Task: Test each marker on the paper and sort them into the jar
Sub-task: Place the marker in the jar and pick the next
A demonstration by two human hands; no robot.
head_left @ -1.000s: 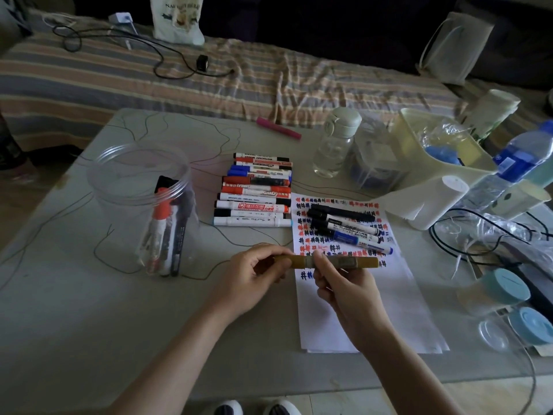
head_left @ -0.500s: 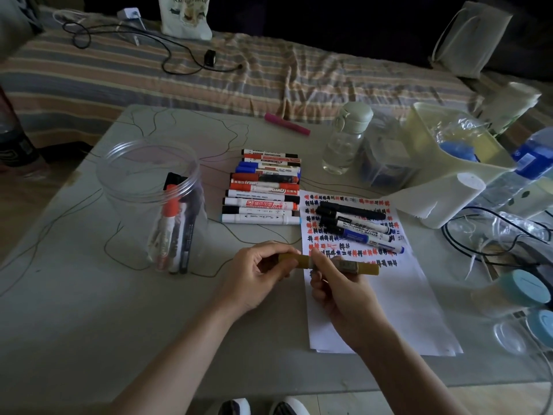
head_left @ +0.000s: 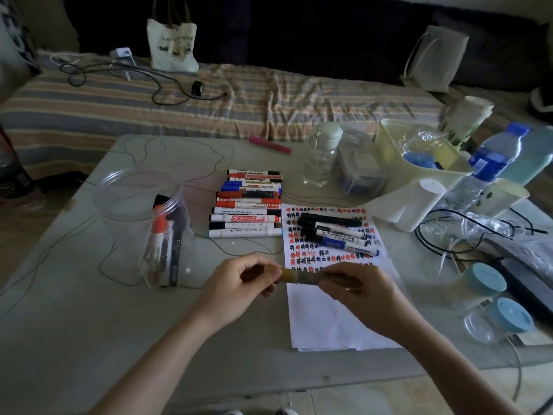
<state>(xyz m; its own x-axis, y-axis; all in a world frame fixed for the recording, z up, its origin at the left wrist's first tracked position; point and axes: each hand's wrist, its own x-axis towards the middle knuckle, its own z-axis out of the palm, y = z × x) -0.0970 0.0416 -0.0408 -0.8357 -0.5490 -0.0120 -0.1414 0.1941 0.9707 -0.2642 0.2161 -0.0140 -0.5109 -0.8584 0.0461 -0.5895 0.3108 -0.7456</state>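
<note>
Both hands' fingers clamp yellow marker [head_left: 302, 276] over paper [head_left: 329, 322] near table edge [head_left: 299, 381].

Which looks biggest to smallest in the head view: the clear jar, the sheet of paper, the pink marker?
1. Sheet of paper, though it lies nearer the camera.
2. Clear jar.
3. Pink marker, farthest away.

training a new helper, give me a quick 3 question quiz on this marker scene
1. True or false: both hands hold the yellow marker.
2. Where do the black and blue markers lie? A) in the jar B) on the paper C) on the bed
3. What sits loose at the table's far edge, near the bed?

Key: 1 true: left hand and right hand grip it. 2 B: paper, not jar. 3 pink marker.
</note>
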